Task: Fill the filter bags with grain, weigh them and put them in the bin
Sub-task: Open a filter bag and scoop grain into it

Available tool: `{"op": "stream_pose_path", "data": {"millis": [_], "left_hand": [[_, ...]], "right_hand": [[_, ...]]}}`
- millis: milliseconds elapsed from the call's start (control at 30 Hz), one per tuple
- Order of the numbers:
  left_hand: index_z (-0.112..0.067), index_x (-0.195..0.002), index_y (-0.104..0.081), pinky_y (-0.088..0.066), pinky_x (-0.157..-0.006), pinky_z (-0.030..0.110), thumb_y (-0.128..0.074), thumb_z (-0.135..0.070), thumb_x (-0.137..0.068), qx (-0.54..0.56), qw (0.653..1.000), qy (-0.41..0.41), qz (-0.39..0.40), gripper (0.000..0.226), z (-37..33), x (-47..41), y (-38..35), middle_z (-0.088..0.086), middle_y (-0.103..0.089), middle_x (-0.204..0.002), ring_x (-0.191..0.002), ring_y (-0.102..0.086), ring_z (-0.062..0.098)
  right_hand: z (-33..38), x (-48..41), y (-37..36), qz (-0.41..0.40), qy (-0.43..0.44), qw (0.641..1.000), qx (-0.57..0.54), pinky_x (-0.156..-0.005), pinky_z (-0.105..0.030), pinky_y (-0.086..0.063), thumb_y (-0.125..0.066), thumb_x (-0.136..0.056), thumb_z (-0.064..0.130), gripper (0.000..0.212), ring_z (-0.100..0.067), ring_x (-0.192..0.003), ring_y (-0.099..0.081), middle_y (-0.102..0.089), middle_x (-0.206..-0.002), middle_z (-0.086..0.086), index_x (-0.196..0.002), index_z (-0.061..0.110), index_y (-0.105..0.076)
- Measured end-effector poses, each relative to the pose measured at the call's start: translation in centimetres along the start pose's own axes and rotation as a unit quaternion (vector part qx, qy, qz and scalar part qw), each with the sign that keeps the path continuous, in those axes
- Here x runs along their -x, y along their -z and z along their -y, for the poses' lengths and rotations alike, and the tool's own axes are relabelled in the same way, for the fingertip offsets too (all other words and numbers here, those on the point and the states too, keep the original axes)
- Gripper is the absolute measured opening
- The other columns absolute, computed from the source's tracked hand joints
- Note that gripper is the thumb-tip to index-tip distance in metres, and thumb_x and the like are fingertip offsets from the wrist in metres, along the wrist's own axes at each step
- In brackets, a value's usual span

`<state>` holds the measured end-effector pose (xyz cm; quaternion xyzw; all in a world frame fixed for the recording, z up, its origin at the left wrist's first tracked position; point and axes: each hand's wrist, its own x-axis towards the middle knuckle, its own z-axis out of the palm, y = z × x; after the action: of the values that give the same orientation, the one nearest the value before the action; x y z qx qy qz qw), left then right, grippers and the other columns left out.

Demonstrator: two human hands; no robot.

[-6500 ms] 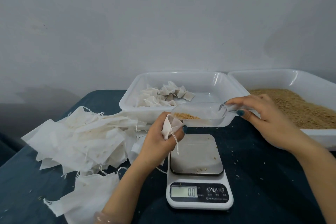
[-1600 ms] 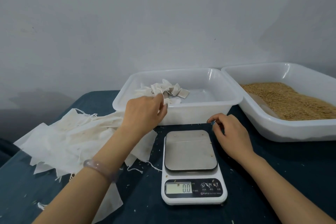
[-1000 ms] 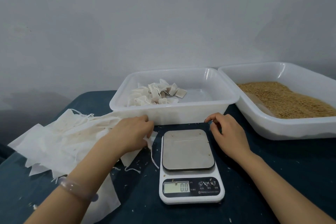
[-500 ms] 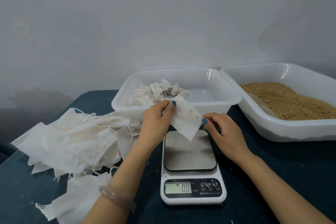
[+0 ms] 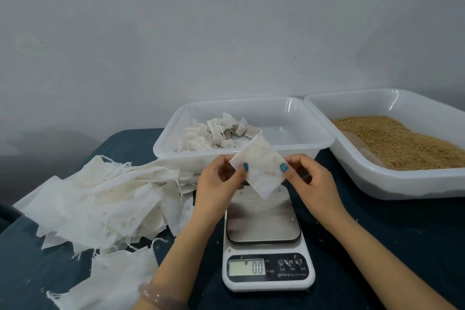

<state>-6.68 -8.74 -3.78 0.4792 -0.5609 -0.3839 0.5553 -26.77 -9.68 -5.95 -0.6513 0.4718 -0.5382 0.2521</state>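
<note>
An empty white filter bag (image 5: 260, 167) hangs flat above the scale (image 5: 266, 241), held between both hands. My left hand (image 5: 217, 184) pinches its left edge and my right hand (image 5: 308, 178) pinches its right edge. The scale's steel plate is bare and the display reads 0.0. Behind it stands the white bin (image 5: 297, 152) with several filled bags (image 5: 214, 134) lying at its left side. To the right, a second white bin (image 5: 407, 184) holds brown grain (image 5: 400, 141).
A loose heap of empty white filter bags (image 5: 95, 204) covers the dark table (image 5: 390, 246) on the left, some near the front edge. Stray grains dot the table around the scale. A grey wall rises right behind both bins.
My left hand dropped a filled bag into the bin, then drew an empty bag from the heap. My right hand rose from beside the scale and now holds the bag's other edge.
</note>
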Motion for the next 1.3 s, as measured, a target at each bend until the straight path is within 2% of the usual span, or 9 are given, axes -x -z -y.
{"op": "stream_pose_path", "data": {"millis": [67, 133, 200, 267, 433, 567, 900, 1067, 1300], "left_hand": [[-0.017, -0.089, -0.066, -0.061, -0.072, 0.039, -0.068, -0.009, -0.089, -0.014, 0.998, -0.030, -0.050, 0.008, -0.1, 0.1, 0.0, 0.002, -0.071, -0.083, -0.080, -0.069, 0.021], [-0.023, -0.085, -0.062, -0.058, -0.068, 0.031, -0.069, -0.011, -0.088, -0.104, 0.984, -0.111, -0.090, 0.014, -0.3, 0.3, 0.0, -0.006, -0.068, -0.081, -0.074, -0.065, 0.012], [-0.022, -0.086, -0.062, -0.051, -0.065, 0.022, -0.071, -0.006, -0.084, -0.210, 0.948, -0.218, -0.097, 0.018, -0.6, 0.8, 0.0, -0.010, -0.063, -0.084, -0.075, -0.060, 0.010], [-0.014, -0.088, -0.065, -0.050, -0.065, 0.023, -0.074, 0.002, -0.078, -0.279, 0.908, -0.299, -0.086, 0.021, -0.5, 1.1, -0.2, -0.006, -0.060, -0.088, -0.075, -0.057, 0.008], [-0.008, -0.090, -0.073, -0.052, -0.058, 0.035, -0.075, 0.002, -0.079, -0.362, 0.831, -0.415, -0.079, 0.015, -0.1, 1.1, -0.4, 0.005, -0.061, -0.084, -0.073, -0.060, 0.021], [-0.012, -0.097, -0.078, -0.050, -0.054, 0.036, -0.076, 0.008, -0.073, -0.383, 0.806, -0.445, -0.075, 0.031, 0.2, 1.1, -0.4, 0.006, -0.062, -0.082, -0.069, -0.059, 0.023], [-0.012, -0.106, -0.077, -0.047, -0.056, 0.028, -0.071, -0.002, -0.083, -0.355, 0.824, -0.434, -0.084, 0.026, 0.2, 1.1, -0.3, 0.004, -0.061, -0.083, -0.069, -0.055, 0.018], [-0.012, -0.102, -0.079, -0.048, -0.055, 0.031, -0.074, 0.001, -0.081, -0.348, 0.827, -0.434, -0.078, 0.025, -0.1, 1.3, -0.4, 0.006, -0.062, -0.082, -0.066, -0.056, 0.020], [-0.011, -0.099, -0.079, -0.050, -0.052, 0.035, -0.074, -0.005, -0.084, -0.361, 0.817, -0.442, -0.080, 0.017, -0.4, 1.5, -0.6, 0.007, -0.063, -0.081, -0.066, -0.059, 0.022]], "right_hand": [[0.2, 0.1, 0.1, -0.033, 0.010, 0.999, 0.029, -0.066, -0.014, -0.045, -0.070, -0.088, 0.023, 0.014, -0.006, -0.074, -0.056, -0.064, -0.090, 0.015, -0.100, 0.027, -0.064], [0.8, 0.1, 0.1, -0.028, 0.045, 0.998, 0.033, -0.064, -0.015, -0.045, -0.070, -0.088, 0.022, 0.009, -0.008, -0.074, -0.057, -0.064, -0.089, 0.014, -0.093, 0.028, -0.065], [1.3, 0.4, -0.1, 0.036, 0.055, 0.998, -0.004, -0.066, -0.023, -0.048, -0.066, -0.090, 0.031, 0.005, -0.011, -0.077, -0.061, -0.069, -0.088, 0.013, -0.091, 0.029, -0.070], [1.8, 0.6, -0.6, 0.105, 0.039, 0.993, -0.047, -0.074, -0.033, -0.052, -0.061, -0.089, 0.041, 0.021, -0.016, -0.084, -0.065, -0.072, -0.091, 0.010, -0.097, 0.027, -0.074], [2.8, 0.7, -1.0, 0.113, 0.031, 0.983, -0.139, -0.066, -0.009, -0.045, -0.060, -0.089, 0.033, 0.015, 0.004, -0.075, -0.063, -0.069, -0.080, 0.018, -0.091, 0.027, -0.073], [3.0, 0.7, -0.6, 0.081, -0.012, 0.981, -0.177, -0.064, -0.006, -0.045, -0.063, -0.085, 0.032, 0.014, 0.006, -0.074, -0.065, -0.074, -0.083, 0.016, -0.092, 0.029, -0.075], [3.2, 0.6, -0.3, 0.050, -0.074, 0.974, -0.206, -0.071, -0.012, -0.052, -0.064, -0.089, 0.016, 0.024, 0.000, -0.082, -0.070, -0.076, -0.091, 0.012, -0.094, 0.037, -0.074], [3.5, 0.5, -0.3, 0.030, -0.112, 0.971, -0.210, -0.059, -0.011, -0.048, -0.065, -0.075, 0.041, 0.013, -0.001, -0.071, -0.067, -0.076, -0.083, 0.011, -0.081, 0.043, -0.077], [3.3, 0.5, -0.3, 0.044, -0.089, 0.973, -0.210, -0.062, -0.009, -0.048, -0.067, -0.077, 0.036, 0.018, 0.002, -0.072, -0.066, -0.075, -0.082, 0.009, -0.092, 0.031, -0.076]]}}
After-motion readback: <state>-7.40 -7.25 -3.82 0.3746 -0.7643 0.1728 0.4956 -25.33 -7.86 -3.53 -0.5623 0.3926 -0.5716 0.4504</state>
